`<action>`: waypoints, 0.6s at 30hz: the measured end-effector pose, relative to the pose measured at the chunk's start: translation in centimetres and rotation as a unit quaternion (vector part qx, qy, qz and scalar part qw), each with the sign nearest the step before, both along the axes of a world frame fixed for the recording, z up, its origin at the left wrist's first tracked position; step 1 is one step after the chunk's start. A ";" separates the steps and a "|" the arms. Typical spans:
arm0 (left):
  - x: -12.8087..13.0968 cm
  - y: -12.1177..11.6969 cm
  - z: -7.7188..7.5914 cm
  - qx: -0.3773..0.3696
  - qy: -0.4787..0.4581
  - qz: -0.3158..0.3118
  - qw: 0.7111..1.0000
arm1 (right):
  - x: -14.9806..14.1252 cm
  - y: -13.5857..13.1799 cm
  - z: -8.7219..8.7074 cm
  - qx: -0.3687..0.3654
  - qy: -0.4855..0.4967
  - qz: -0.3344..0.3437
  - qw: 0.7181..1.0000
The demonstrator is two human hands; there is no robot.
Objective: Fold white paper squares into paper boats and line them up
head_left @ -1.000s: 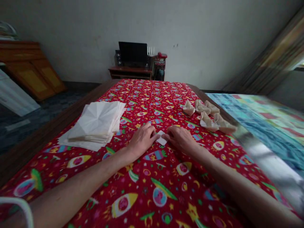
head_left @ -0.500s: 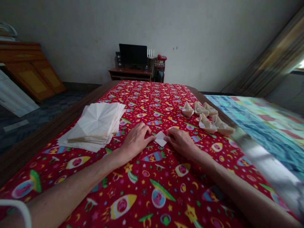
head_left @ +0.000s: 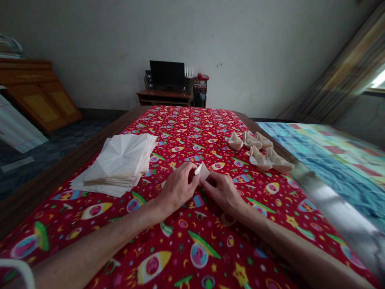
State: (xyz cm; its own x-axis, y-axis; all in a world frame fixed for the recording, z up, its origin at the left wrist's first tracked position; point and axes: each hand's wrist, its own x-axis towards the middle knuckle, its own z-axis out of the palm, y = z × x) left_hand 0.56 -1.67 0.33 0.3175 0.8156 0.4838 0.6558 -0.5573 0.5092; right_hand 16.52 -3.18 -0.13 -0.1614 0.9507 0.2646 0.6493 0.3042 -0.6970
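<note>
A small folded piece of white paper (head_left: 202,171) is pinched between my two hands, tilted up near the middle of the table. My left hand (head_left: 180,181) grips its left side with thumb and fingers. On the lower right, my right hand (head_left: 223,190) has its fingertips closed on the paper's edge. To the left lies a stack of creased white paper sheets (head_left: 120,154). Several folded paper boats (head_left: 260,158) stand grouped on the right side of the table.
A red patterned tablecloth (head_left: 192,132) covers the table. Beyond its far end stand a monitor (head_left: 167,74) and a red telephone (head_left: 202,76). A bed (head_left: 319,156) with a patchwork cover is to the right, a wooden cabinet (head_left: 39,92) to the left.
The folded paper has gone from lying flat on the cloth to being tilted up between my fingers. Both hands have drawn closer together around it, and the view has shifted slightly.
</note>
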 end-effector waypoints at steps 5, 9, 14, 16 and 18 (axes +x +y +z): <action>-1.2 0.7 0.6 0.081 0.051 -0.032 0.995 | 0.2 -0.3 0.9 -0.028 -0.011 0.055 0.998; -1.9 0.4 2.1 0.166 0.192 -0.061 0.965 | 1.0 -0.5 1.3 0.067 0.005 -0.004 0.998; -1.4 -0.4 2.3 0.181 0.228 -0.084 0.953 | 1.6 -0.1 0.3 0.214 -0.137 0.082 0.964; -1.3 -0.3 1.6 0.157 0.199 -0.083 0.964 | 1.9 0.1 -0.1 0.229 -0.162 0.100 0.955; -1.3 -0.2 0.9 0.133 0.175 -0.076 0.972 | 2.1 0.1 -0.4 0.236 -0.177 0.108 0.949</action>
